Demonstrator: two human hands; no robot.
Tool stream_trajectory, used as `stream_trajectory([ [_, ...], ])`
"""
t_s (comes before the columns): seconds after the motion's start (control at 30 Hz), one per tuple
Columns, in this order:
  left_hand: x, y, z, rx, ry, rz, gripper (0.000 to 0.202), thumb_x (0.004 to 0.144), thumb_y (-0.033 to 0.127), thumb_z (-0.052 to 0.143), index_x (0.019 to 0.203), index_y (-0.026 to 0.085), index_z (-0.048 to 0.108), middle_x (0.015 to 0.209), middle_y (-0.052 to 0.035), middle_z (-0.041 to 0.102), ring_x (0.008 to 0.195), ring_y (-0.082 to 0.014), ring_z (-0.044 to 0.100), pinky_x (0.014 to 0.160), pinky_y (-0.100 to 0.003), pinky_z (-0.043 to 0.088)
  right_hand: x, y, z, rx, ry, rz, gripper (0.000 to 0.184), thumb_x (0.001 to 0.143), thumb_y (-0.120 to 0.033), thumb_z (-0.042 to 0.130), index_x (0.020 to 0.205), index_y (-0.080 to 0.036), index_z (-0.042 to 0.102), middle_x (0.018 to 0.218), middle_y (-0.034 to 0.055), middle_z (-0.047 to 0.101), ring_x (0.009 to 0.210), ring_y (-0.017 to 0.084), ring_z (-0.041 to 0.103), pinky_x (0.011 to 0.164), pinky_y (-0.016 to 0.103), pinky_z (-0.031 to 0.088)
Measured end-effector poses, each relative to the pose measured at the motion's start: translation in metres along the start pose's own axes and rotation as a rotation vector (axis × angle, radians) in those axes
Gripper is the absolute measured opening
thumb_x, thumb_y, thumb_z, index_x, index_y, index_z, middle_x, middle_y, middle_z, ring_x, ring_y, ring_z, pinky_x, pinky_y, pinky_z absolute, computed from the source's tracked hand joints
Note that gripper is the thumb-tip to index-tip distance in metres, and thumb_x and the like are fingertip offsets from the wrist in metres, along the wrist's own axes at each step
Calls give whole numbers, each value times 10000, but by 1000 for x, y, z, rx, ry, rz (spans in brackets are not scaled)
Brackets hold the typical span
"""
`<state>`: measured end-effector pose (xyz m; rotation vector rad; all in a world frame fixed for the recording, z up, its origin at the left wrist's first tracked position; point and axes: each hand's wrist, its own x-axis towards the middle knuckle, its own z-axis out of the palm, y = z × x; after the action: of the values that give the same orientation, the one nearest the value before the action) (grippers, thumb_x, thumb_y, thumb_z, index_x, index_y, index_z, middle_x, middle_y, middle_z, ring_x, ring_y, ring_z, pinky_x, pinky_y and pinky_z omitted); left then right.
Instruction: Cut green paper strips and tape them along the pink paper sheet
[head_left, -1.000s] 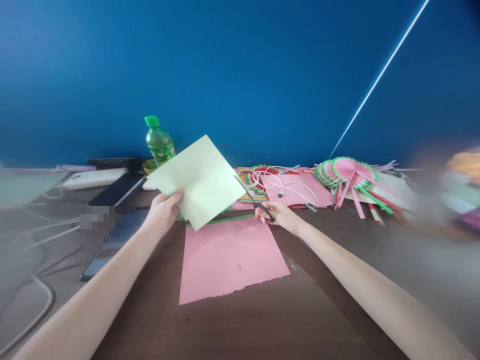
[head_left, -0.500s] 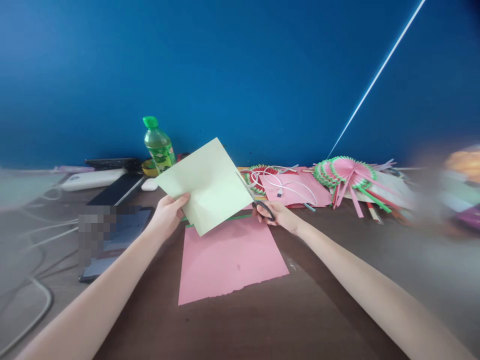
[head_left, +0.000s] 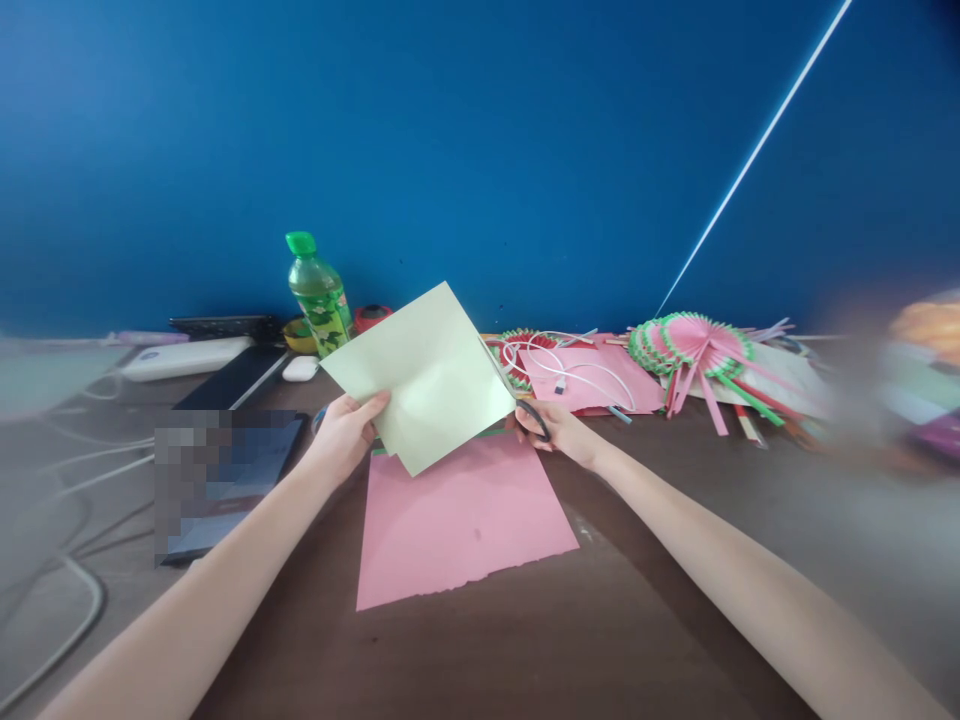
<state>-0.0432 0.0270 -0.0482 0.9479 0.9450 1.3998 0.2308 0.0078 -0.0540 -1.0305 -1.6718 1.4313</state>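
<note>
Left grip [head_left: 345, 437] pinches a pale green sheet [head_left: 427, 375]; right grip [head_left: 555, 430] curls around scissors [head_left: 537, 413] at the sheet's edge; cutting appears begun, unfinished; pink paper [head_left: 465, 525] lies below.

The worktop [head_left: 465, 660] was dark brown, with a pale scuff just right of a pink sheet [head_left: 465, 540]; the sheet lay flat in the middle, its near edge ragged; to the left lay a partly pixelated flat device [head_left: 259, 480], a long dark slab [head_left: 225, 385], a small white case [head_left: 300, 369] and a white oblong object [head_left: 187, 359]; a green-capped bottle [head_left: 321, 305] stood towards the back; further right lay more pink paper [head_left: 641, 385]; at the far left a pale cable [head_left: 94, 600] curved along the surface.
</note>
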Motion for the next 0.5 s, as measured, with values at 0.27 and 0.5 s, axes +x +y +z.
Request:
stream_trajectory([
  [0.27, 0, 0, 2, -14, 19, -5, 222, 647, 132, 680, 868, 113, 675, 910, -104, 713, 880, -245, 660, 773, -322, 558, 3, 4, 0, 2, 23, 13, 435, 725, -581, 554, 745, -147, 534, 589, -26, 466, 442, 37, 331, 391, 202, 176],
  [0.5, 0, 0, 2, -23, 19, -4, 216, 645, 130, 681, 860, 113, 676, 890, -100, 716, 859, -245, 665, 772, -330, 558, 3, 7, -1, 14, 52, 32, 385, 708, -528, 599, 743, -149, 544, 563, -37, 443, 482, 53, 361, 423, 193, 215],
])
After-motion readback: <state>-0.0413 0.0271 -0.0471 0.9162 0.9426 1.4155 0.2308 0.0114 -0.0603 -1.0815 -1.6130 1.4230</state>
